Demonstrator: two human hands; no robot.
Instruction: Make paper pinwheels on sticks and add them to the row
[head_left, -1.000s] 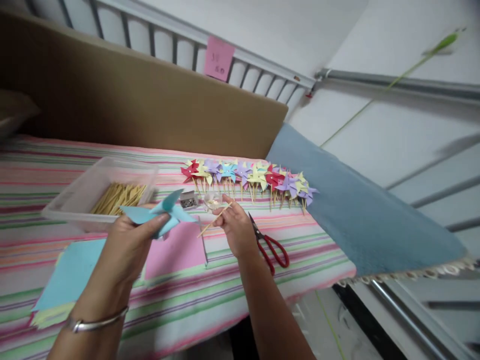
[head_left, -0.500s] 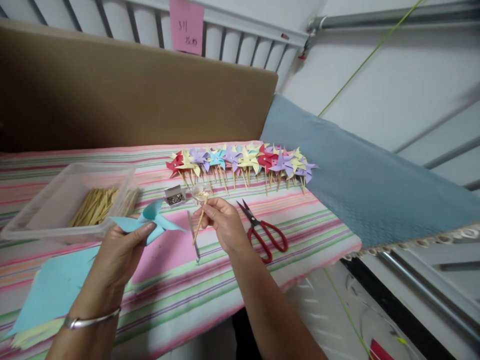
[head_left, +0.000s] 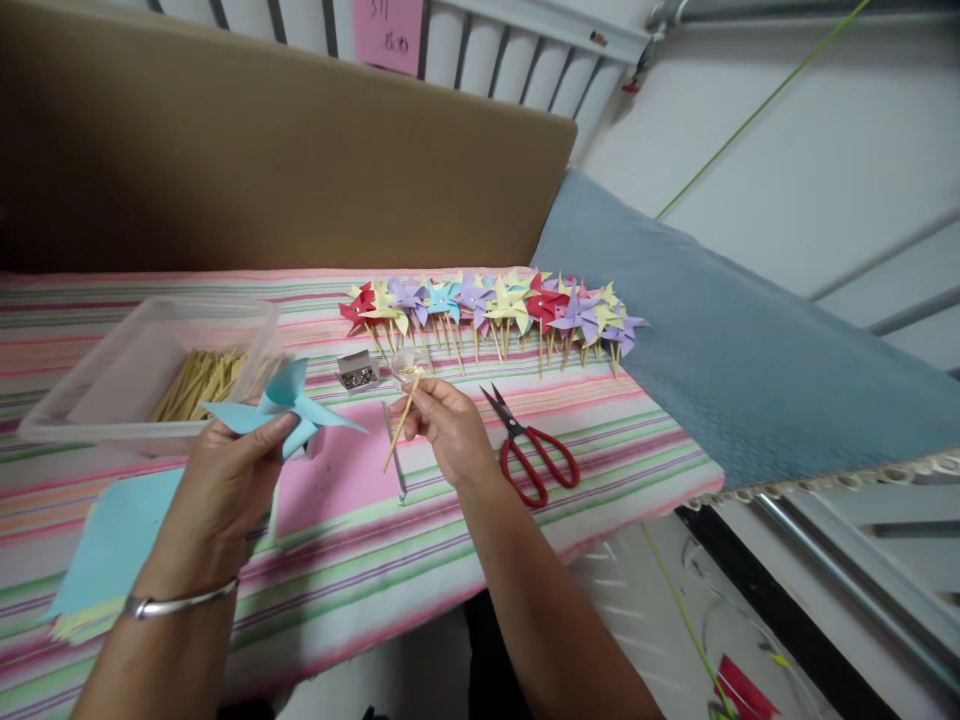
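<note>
My left hand [head_left: 236,475] pinches a folded light-blue paper pinwheel [head_left: 289,405] between thumb and fingers, its blades pointing outward. In my right hand [head_left: 450,430] a short wooden stick [head_left: 400,432] is held near its upper end, slanting down to the left. The stick and the pinwheel are apart. Below them lies a pink paper sheet [head_left: 341,470]. Just beyond my right fingertips stand a small clear cup [head_left: 409,362] with tiny pieces in it and a little open box [head_left: 358,372] of metal pins. Red-handled scissors [head_left: 534,450] lie open to the right of my right hand.
A clear plastic bin [head_left: 82,425] of wooden sticks [head_left: 199,385] stands at the left. Light-blue paper sheets [head_left: 112,540] lie nearer. Finished pinwheels [head_left: 510,305] in several colours are bunched at the back. A cardboard panel [head_left: 285,150] rises behind the striped cloth [head_left: 360,600].
The camera view has shifted a little, so the table things sit higher in the picture. Both hands keep their hold; the pinwheel and the stick stay apart.
</note>
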